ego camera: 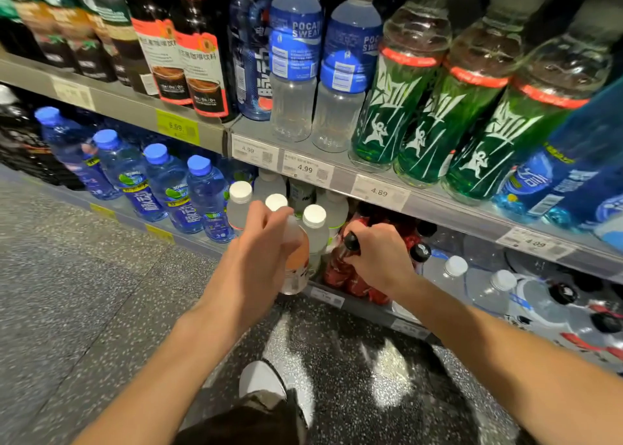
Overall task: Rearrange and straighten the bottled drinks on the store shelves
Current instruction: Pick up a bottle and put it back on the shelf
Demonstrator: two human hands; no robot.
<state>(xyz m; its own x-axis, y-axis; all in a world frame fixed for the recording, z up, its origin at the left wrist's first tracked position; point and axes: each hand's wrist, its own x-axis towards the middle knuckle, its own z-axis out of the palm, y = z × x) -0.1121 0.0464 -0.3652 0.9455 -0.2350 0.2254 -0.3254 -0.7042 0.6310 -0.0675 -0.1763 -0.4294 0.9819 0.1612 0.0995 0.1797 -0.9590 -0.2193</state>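
Note:
My left hand [261,242] grips the neck of a white-capped bottle with an orange-pink label [298,262] at the front edge of the lower shelf [328,297]. Beside it stand more white-capped pale bottles [315,224]. My right hand [379,256] holds the top of a black-capped bottle with a red label [342,264], just right of the white-capped group. More red-labelled, black-capped bottles [419,252] stand behind and to the right, partly hidden by my right hand.
The upper shelf [337,171] with price tags overhangs the hands, carrying Pocari Sweat bottles [296,57], green bottles [401,107] and dark coffee bottles [188,60]. Blue-capped bottles [165,181] fill the lower shelf to the left, clear ones [451,276] to the right. My shoe [263,382] rests on speckled floor.

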